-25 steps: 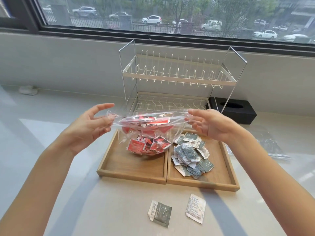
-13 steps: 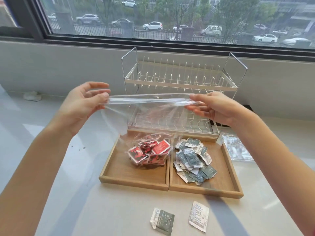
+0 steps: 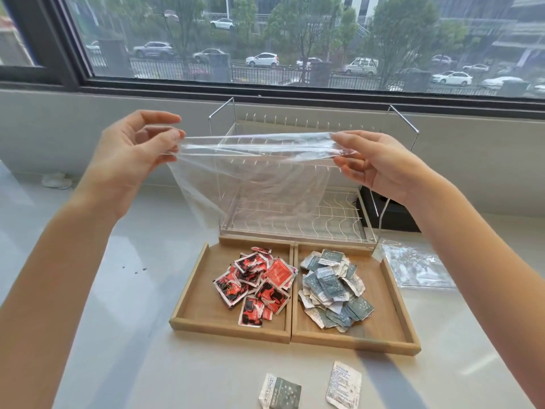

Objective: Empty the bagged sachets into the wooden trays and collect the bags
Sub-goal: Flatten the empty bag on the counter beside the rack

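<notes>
An empty clear plastic bag [image 3: 253,175] hangs stretched between my two hands, high above the trays. My left hand [image 3: 132,160] pinches its left corner and my right hand [image 3: 380,163] pinches its right corner. Below, a pile of red sachets [image 3: 256,281] lies loose in the left wooden tray [image 3: 194,290]. Grey-green sachets [image 3: 330,287] fill the middle of the right wooden tray [image 3: 395,314]. Another clear bag [image 3: 418,267] lies flat on the counter to the right of the trays.
Two stray sachets, one grey-green [image 3: 280,391] and one white [image 3: 343,385], lie on the counter in front of the trays. A wire dish rack [image 3: 298,214] stands just behind them, with a black tissue box [image 3: 392,214] at its right. A window runs along the back.
The bag has been lifted upward and the red sachets have dropped out of it into the left tray. Both hands rose with the bag, which now hangs empty.
</notes>
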Available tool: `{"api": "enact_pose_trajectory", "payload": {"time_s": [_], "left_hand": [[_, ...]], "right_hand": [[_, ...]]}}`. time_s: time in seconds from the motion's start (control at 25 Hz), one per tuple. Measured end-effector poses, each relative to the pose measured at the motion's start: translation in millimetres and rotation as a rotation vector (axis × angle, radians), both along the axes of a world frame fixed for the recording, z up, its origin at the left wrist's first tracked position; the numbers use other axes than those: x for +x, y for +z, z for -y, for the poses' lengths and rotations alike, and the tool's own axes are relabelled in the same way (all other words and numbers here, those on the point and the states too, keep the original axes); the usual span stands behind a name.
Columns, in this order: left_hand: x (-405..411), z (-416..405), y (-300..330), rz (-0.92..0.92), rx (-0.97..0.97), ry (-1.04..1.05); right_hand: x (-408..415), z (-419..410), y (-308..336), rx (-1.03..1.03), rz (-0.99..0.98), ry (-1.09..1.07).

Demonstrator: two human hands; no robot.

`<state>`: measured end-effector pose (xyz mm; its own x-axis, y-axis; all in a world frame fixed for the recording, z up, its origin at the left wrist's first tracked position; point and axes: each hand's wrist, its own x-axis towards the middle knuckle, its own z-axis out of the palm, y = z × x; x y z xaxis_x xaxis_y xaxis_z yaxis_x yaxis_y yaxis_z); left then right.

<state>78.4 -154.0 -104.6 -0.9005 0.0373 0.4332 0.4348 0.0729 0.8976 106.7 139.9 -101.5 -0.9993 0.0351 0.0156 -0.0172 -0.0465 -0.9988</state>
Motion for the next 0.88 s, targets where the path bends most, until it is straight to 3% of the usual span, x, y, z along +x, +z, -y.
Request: {"api": "enact_pose_trajectory", "payload": {"time_s": [0.24, 0.48, 0.72, 0.88], "left_hand": [[3.5, -20.1, -19.5, -0.052, -0.276, -0.072], [24.0, -49.7, -73.9, -0.229, -0.369, -0.071], [40.8, -67.4, -190.6, 0.188, -0.632, -0.149], [49.9, -69.2, -230.3, 0.357, -0.757, -0.189]], "right_hand": [[15.6, -18.9, -9.1, 0.134, -0.017, -0.089], [70.5, -53.9, -52.2, 0.181, -0.11, -0.13], [92.8, -66.2, -172.9, 0.234, 0.218, -0.141], [100.5, -66.7, -223.1, 0.276, 0.425, -0.141]]}}
